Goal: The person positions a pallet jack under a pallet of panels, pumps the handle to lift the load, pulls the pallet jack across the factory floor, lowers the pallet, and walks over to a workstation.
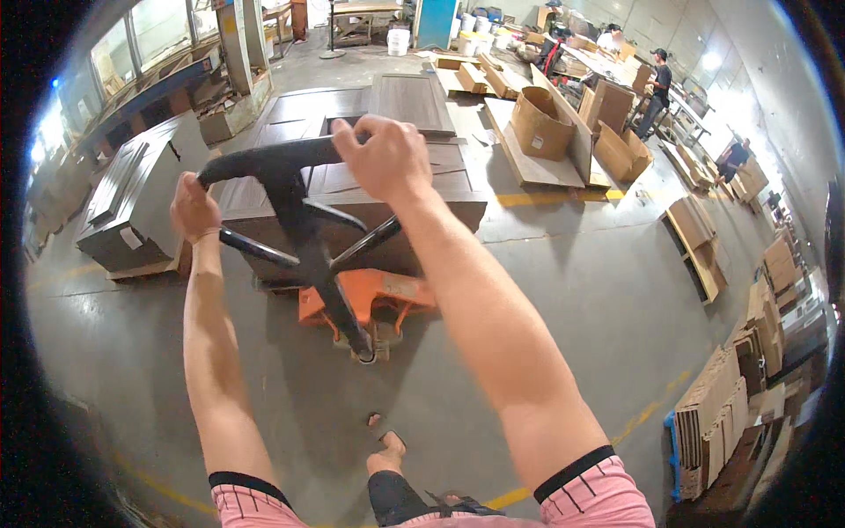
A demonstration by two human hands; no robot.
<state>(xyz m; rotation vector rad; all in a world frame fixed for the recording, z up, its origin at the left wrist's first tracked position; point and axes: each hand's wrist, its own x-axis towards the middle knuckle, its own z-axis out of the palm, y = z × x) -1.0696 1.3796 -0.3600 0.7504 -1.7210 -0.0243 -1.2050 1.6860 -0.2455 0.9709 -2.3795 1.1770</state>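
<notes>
Both my arms reach forward to the black handle [290, 189] of an orange pallet jack [365, 295]. My left hand [194, 209] is wrapped round the left end of the grip, and my right hand [385, 158] is closed over its right end. The handle tilts toward me from the jack's base. Behind it, a stack of dark wood-grain cabinet doors [414, 104] and panels rests above the orange body; the forks are hidden beneath the load.
To the left stands another stack of grey panels [141, 207] on a pallet. Ahead right are an open cardboard box [539, 123] and wooden boards. Flattened cardboard [713, 405] leans along the right side. A person in dark clothes [656, 92] stands by far tables; others are farther off.
</notes>
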